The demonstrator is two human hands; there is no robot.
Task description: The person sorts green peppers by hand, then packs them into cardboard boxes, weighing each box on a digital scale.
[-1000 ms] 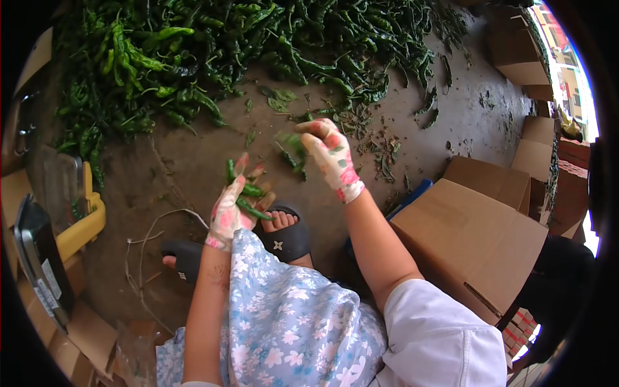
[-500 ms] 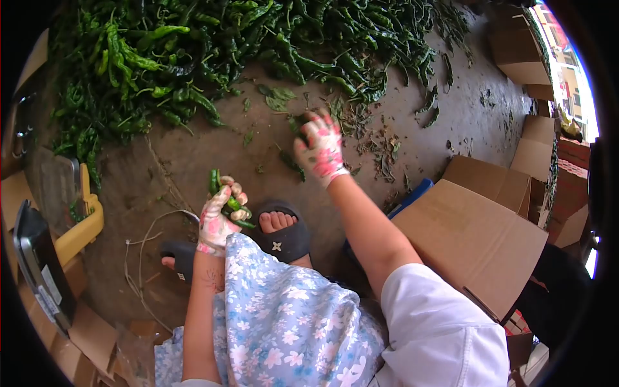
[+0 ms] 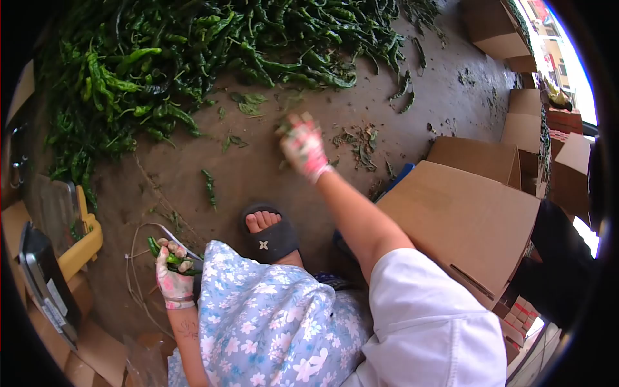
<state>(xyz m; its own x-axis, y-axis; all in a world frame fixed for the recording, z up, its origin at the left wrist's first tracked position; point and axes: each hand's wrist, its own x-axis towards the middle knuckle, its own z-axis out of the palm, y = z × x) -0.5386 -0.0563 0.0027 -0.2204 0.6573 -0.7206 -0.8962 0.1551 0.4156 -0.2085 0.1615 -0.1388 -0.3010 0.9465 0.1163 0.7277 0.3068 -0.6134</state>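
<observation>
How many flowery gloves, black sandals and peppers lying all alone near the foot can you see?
Flowery gloves: 2, on the left hand, which grips a bunch of peppers, and the right hand
Black sandal in clear view: 1
Lone pepper on the bare floor: 1
Total: 4

A bare concrete floor (image 3: 258,174), strewn with leaf scraps, fills the scene. Plain cardboard boxes (image 3: 464,219) stand along the right side, with more further back (image 3: 496,35). Bright daylight comes in at the upper right edge. A yellow frame (image 3: 87,235) sits at left.
</observation>
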